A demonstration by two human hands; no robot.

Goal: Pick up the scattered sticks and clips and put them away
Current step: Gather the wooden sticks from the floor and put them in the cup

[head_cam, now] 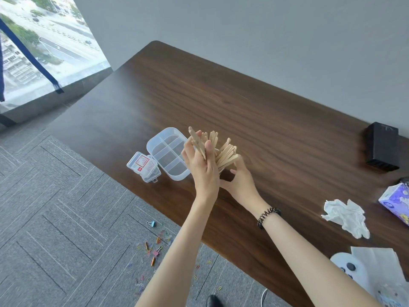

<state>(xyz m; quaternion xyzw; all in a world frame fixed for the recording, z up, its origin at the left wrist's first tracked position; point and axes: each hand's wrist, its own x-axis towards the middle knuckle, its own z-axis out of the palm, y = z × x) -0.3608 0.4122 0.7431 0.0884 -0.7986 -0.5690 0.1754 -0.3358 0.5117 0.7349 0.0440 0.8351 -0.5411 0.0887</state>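
**Desk:** What is the room like on your feed?

**Operator:** I see a dark wooden table [276, 120] against a grey wall. A window [33, 41] at far left looks down on a street, and there is grey carpet [55, 196] below. I get all of it through the head camera.

**Desk:** And the hands?

**Operator:** Both are raised over the table's near edge, closed around one bundle of wooden sticks [225, 154]. The left hand [203, 171] has its fingers and thumb curled round the upright ones. The right hand [239, 178], with a black coil band [267, 216] at the wrist, cups the fanned ends from beneath, fingers curled. The bundle is off the table, just right of the clear divided box [168, 151].

**Desk:** Is the box open?

**Operator:** Yes. Its lid [143, 166] lies at its left side, red label up, but I can't tell at this size whether it is hinged or loose.

**Desk:** Clips?

**Operator:** They are on the carpet by the table's near edge — a scatter of coloured paper clips [155, 244], a blue binder clip [151, 223] beyond them and a pink binder clip [156, 253] among them.

**Desk:** Anything else on the table?

**Operator:** A black box [382, 147] sits far right, with a purple tissue pack [396, 202] and a crumpled tissue [345, 216] nearer me. A white controller [345, 267] lies on paper at the lower right.
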